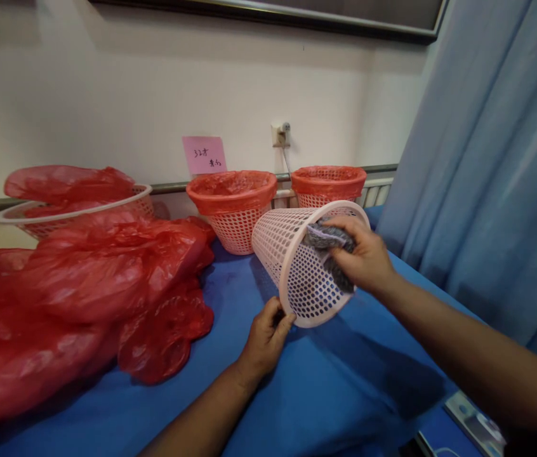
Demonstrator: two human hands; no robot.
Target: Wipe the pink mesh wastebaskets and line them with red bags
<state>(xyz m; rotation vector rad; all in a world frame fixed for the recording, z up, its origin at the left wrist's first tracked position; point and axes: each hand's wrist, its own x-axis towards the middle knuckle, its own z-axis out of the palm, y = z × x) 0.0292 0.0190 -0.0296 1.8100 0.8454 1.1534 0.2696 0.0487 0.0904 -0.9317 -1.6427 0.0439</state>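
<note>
A pale pink perforated plastic basket (pixel 284 252) lies tilted on its side above the blue-covered table (pixel 335 393), its base toward me. My left hand (pixel 265 336) grips the rim of the base at the lower left. My right hand (pixel 362 256) presses a grey cloth (pixel 325 238) against the basket's upper side wall.
A heap of red plastic bags (pixel 82 285) covers the left of the table. Two pink baskets lined with red bags (pixel 233 206) (pixel 328 184) stand at the back by the wall. A third basket (pixel 82 206) sits far left. A blue curtain (pixel 492 178) hangs on the right.
</note>
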